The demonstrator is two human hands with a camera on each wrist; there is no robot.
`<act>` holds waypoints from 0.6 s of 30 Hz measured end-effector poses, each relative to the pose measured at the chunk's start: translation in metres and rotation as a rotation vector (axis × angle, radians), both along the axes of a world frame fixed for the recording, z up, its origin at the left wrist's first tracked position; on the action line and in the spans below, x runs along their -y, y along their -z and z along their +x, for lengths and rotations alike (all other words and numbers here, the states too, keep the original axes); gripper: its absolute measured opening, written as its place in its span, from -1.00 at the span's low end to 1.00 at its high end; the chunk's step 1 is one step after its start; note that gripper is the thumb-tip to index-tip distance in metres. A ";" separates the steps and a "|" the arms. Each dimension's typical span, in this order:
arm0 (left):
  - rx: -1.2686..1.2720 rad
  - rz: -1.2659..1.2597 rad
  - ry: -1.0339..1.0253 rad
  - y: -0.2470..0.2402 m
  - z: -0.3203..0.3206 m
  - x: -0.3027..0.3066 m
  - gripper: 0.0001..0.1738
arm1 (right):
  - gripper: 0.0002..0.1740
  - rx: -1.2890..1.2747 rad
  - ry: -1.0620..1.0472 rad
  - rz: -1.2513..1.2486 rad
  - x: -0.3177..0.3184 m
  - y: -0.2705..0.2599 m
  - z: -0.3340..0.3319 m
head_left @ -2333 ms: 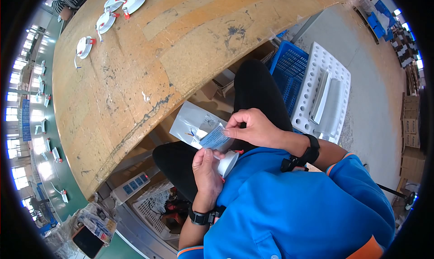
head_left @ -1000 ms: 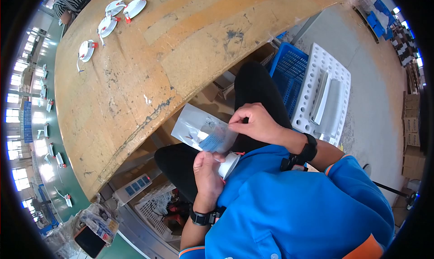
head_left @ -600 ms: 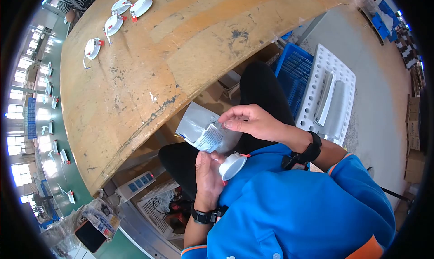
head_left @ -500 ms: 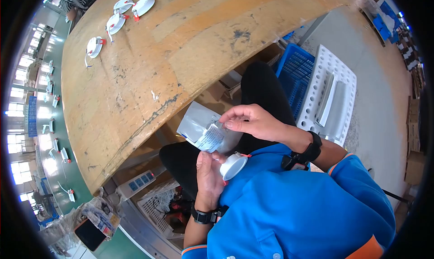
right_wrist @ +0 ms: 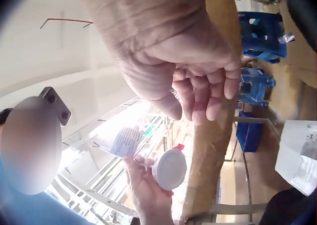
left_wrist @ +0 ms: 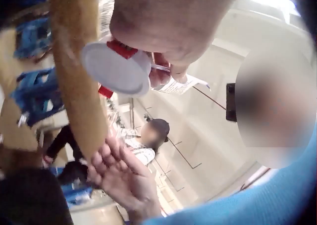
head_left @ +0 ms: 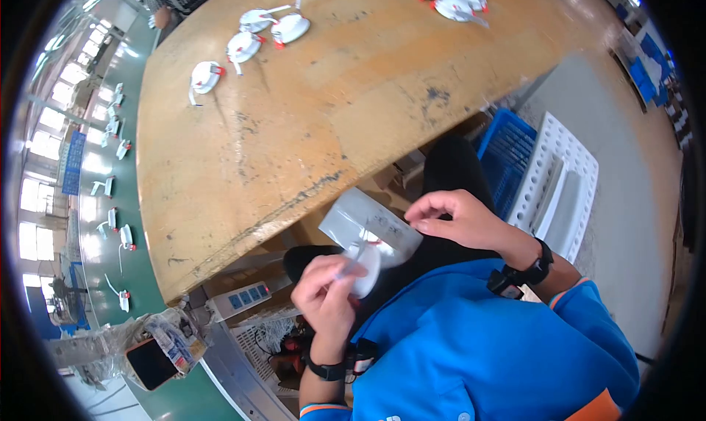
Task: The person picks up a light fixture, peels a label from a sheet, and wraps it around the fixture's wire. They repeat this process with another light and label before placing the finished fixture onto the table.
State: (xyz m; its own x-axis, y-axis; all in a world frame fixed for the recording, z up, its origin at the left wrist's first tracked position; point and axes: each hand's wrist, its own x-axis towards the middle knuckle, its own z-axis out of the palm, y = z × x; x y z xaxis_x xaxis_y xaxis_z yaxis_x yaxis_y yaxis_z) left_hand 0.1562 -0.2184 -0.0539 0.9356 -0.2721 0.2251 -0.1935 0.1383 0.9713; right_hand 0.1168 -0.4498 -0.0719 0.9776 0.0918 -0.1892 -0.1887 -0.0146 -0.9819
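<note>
My left hand pinches a cable and printed label of a round white lamp, whose red clips show in the left wrist view. The lamp hangs beside the fingers, its flat face visible. Over the lap lies a translucent plastic bag with print on it, partly behind the lamp; in the right wrist view the bag is apart from both hands. My right hand is near the bag's right edge, fingers loosely bent around nothing.
Several white lamps lie on the wooden table; more stand along the green surface at left. A blue basket and a white perforated tray are at right. A power strip and phone sit lower left.
The label and lamp in my left hand have come away from the bag, toward the body. My right hand has let go of the bag. The head view has shifted, showing more lamps.
</note>
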 end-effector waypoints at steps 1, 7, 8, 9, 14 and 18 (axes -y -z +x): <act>0.331 0.094 -0.030 -0.020 0.016 -0.004 -0.89 | -0.75 0.017 -0.039 -0.028 0.000 -0.012 0.005; 1.293 0.563 -0.184 -0.063 0.095 -0.007 -0.77 | -0.77 0.122 -0.106 -0.079 0.003 -0.053 0.036; 1.309 0.607 -0.163 -0.059 0.105 -0.006 -0.76 | -0.77 0.131 -0.077 -0.039 0.003 -0.053 0.041; 1.321 0.613 -0.138 -0.054 0.111 -0.004 -0.75 | -0.76 0.137 -0.046 0.004 0.003 -0.053 0.046; 1.325 0.655 -0.034 -0.035 0.115 -0.003 -0.75 | -0.78 0.017 0.085 0.191 0.002 -0.054 0.069; 1.312 0.622 -0.007 -0.032 0.123 -0.001 -0.75 | -0.77 0.016 0.088 0.165 -0.003 -0.052 0.089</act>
State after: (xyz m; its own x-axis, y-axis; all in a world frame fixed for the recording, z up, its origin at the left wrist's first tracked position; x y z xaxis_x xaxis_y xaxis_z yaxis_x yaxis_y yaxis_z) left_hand 0.2791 -0.2176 -0.0222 0.1544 -0.6392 0.7534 -0.9719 -0.2355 -0.0007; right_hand 0.2055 -0.4470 -0.0194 0.9860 0.0342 -0.1634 -0.1668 0.1624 -0.9725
